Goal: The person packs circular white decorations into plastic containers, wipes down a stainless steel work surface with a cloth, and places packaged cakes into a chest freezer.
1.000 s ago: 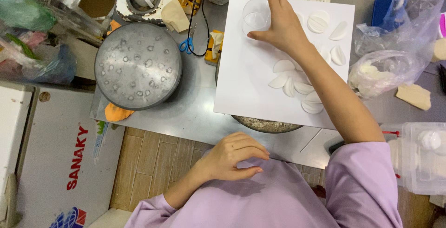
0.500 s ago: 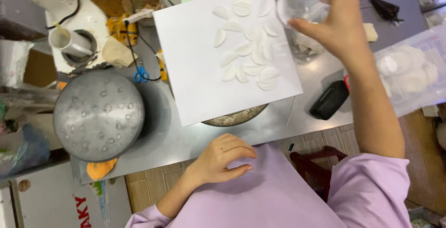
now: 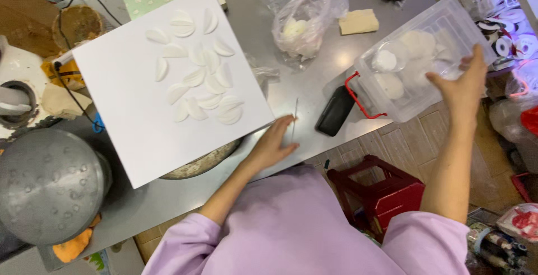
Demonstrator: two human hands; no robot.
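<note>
Brushed steel tabletop (image 3: 314,79) runs under everything, dull grey and smooth. On it a square white board (image 3: 129,124) lies tilted, scattered with thin, pale half-moon dough pieces (image 3: 196,79); beside it sits a domed, dimpled metal lid (image 3: 47,185). At the table's edge a clear plastic box (image 3: 417,62) with red latches, holding round white discs, lies with its long side slanting up to the right. The right hand (image 3: 462,84), fingers spread, touches its rim. The left hand (image 3: 274,143) rests flat and loose by the board, holding nothing.
</note>
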